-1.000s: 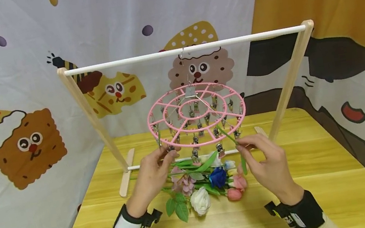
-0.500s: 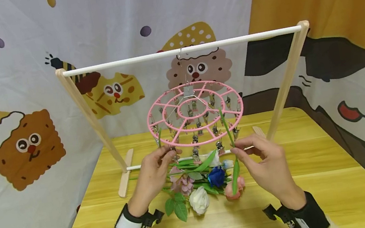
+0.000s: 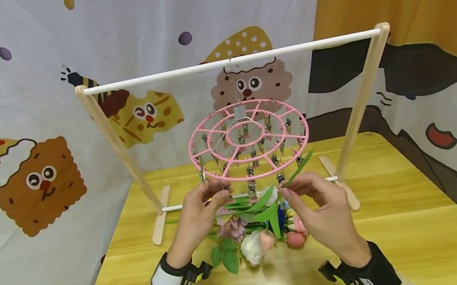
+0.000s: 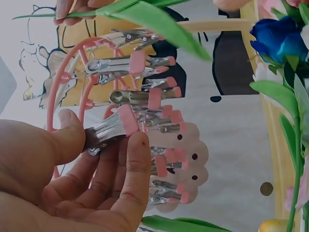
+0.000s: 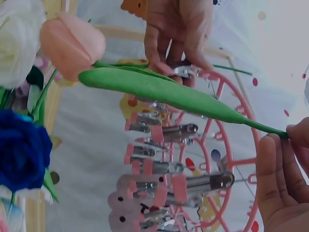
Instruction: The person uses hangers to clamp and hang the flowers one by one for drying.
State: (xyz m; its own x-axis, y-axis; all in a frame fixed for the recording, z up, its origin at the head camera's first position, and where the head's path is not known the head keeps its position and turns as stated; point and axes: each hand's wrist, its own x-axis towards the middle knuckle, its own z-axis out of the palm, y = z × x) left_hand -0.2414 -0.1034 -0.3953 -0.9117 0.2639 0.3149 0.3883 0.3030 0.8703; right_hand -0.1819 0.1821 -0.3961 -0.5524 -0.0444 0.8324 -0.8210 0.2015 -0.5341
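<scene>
A pink round clip hanger [image 3: 256,176] hangs over the table, with several metal clips below it. My left hand [image 3: 196,212] is at its front left, thumb and fingers pinching one metal clip with pink tips [image 4: 113,128]. My right hand [image 3: 322,212] pinches the thin green stem of a peach artificial tulip [image 5: 72,46] between thumb and fingertips, in front of the hanger's right side. In the head view its bloom hangs low to the left, beside a white rose [image 3: 251,248], and its stem end points up right. Another green stem [image 3: 201,166] stands by the hanger's left rim.
The hanger hooks onto the white top bar [image 3: 155,78] of a stand with wooden posts [image 3: 359,117] and feet [image 3: 162,222]. Beneath it, artificial flowers lie on the wooden table [image 3: 404,234], including a blue rose [image 5: 21,150] and pink blooms [image 3: 295,239].
My right hand has moved left and turned the tulip, so its stem end now points up right and its bloom shows low on the left. My left hand stays at the clip.
</scene>
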